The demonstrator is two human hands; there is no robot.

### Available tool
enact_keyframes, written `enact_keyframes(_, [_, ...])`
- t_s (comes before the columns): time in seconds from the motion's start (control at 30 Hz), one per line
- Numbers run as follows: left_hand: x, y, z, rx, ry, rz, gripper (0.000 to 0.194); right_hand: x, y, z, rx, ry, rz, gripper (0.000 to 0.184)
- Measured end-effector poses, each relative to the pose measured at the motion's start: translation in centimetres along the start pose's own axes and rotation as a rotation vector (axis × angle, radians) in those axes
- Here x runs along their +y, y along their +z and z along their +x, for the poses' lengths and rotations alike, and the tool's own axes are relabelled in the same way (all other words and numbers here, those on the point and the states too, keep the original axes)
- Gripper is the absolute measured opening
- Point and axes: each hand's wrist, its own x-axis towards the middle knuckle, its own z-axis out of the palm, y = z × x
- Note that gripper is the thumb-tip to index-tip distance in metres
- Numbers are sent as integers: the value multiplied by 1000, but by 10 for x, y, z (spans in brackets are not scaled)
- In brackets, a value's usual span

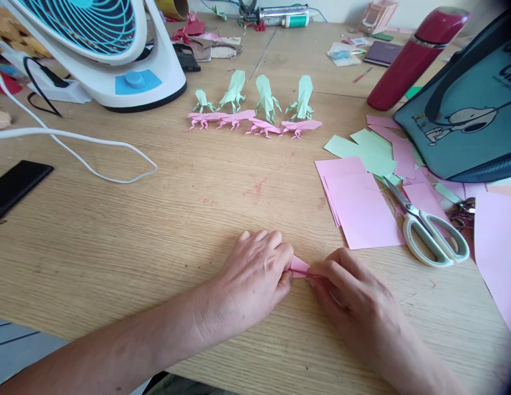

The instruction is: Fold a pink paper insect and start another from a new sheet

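Observation:
Between my hands, low over the wooden table (164, 236), is a small folded piece of pink paper (299, 265). My left hand (255, 269) is closed on its left end, the knuckles hiding most of that side. Thumb and fingertips of my right hand (354, 302) pinch its right tip. Only a narrow wedge of the paper with a crease shows. Farther back stands a row of green origami figures (265, 97), with pink origami figures (261, 127) lined up in front of them.
Right of my hands lie pink paper sheets (362, 203), green paper pieces (372, 151) and scissors (428, 225). A red flask (420, 57) leans near a teal bag (465, 109). At left are a fan (156, 66), a white cable (94, 167) and a black flat object (16, 186).

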Motion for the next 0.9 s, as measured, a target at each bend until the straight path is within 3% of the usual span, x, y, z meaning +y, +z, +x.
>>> enact_keyframes(0.13, [-1, 2, -1, 16, 16, 3, 8, -5, -4, -3, 41, -324, -185, 19])
enact_keyframes(0.23, [-1, 3, -1, 29, 14, -2, 8, -10, -4, -4, 34, -429, -274, 26])
enact_keyframes(0.9, [3, -3, 0, -13, -22, 40, 14, -7, 5, -5, -7, -264, -162, 19])
